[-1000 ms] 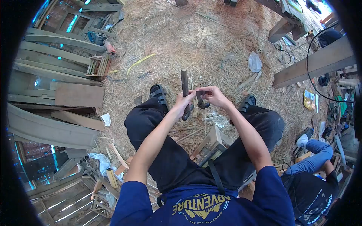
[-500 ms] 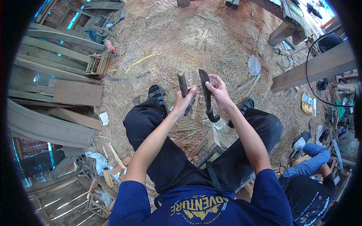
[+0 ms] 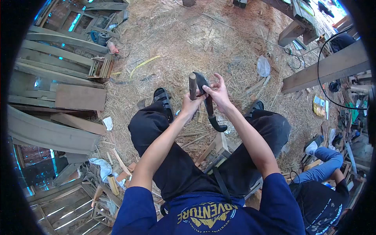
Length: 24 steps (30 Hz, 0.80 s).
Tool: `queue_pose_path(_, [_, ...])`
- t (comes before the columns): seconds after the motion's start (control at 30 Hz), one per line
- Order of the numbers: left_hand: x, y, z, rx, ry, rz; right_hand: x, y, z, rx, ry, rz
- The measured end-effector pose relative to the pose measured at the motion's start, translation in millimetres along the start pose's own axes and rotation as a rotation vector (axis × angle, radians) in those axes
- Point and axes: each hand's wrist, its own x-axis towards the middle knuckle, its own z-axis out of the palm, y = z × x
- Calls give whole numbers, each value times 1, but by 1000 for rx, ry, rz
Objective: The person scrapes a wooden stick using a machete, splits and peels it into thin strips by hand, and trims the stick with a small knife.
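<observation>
My left hand is closed around a round wooden handle that points up and away from me. Whatever lies at the handle's lower end is hidden by the hand. A machete with a broad dark blade and a hooked dark handle end slants beside it, blade tip away from me. My right hand holds the blade at its side, thumb on the flat face, with some fingers raised. Fingertips of both hands meet near the blade's middle.
A wooden stool or frame stands between my legs. Straw and shavings cover the ground, with a yellow strap and a plastic bag. Planks line the left. A thick beam and another person are at right.
The machete has tilted, its blade tip shifting left toward the wooden handle and its hooked end dropping slightly. My right hand has moved left, closer to my left hand.
</observation>
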Motion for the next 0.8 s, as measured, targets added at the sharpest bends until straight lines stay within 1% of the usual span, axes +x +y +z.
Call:
queue_pose_path(0.03, [2,-2,0,15,12,0,1,2,2,-70,71,-28])
queue_pose_path(0.13, [5,-8,2,70,73,12,-4,-6,4,-12,63,-32])
queue_pose_path(0.17, [6,-9,4,86,99,18,-3,-8,5,-100,115,-63])
queue_pose_path(0.23, [4,-7,7,55,83,-14,-2,-10,4,-280,220,-125])
queue_pose_path(0.33, [3,-8,14,-55,95,-8,-5,-16,1,-350,186,-162])
queue_pose_path(0.43, [2,-4,19,-102,129,16,-4,-13,-3,-512,146,-193])
queue_pose_path(0.53, [6,-8,18,-73,153,41,7,-3,-19,-721,-79,-290])
queue_pose_path(0.57, [9,-11,17,-58,160,50,1,-2,-30,-330,-267,1])
queue_pose_path(0.67, [8,0,15,-119,174,91,-7,19,-54,-488,-563,173])
queue_pose_path(0.7, [6,8,7,-83,124,-37,-16,30,-55,-489,-562,92])
queue_pose_path(0.8, [15,-3,3,-105,143,18,-31,36,-48,-626,-411,-48])
